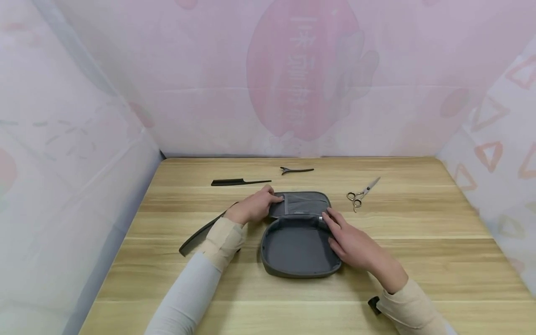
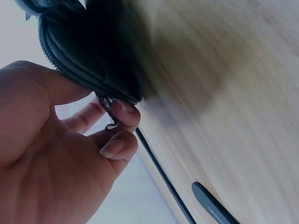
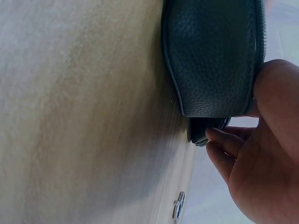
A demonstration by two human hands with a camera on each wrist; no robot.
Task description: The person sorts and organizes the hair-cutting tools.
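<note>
A grey zip case (image 1: pixel 298 242) lies open in the middle of the wooden table (image 1: pixel 418 242), its lid (image 1: pixel 303 203) with a mesh pocket folded back. My left hand (image 1: pixel 273 199) is at the lid's left edge; in the left wrist view my left hand (image 2: pixel 117 125) pinches the metal zip pull (image 2: pixel 110 116) beside the case's rim (image 2: pixel 74 60). My right hand (image 1: pixel 330 219) lies along the case's right rim, fingertips at the hinge. Seen from the right wrist, my right hand (image 3: pixel 224 140) has its thumb over the case (image 3: pixel 210 56) and curled fingers against its side.
A black tail comb (image 1: pixel 238 182) and a black hair clip (image 1: pixel 296 170) lie behind the case, and scissors (image 1: pixel 362 192) (image 3: pixel 178 206) to its right. A wide dark comb (image 1: pixel 200 238) lies under my left forearm. Curtained walls close in the table's back and sides.
</note>
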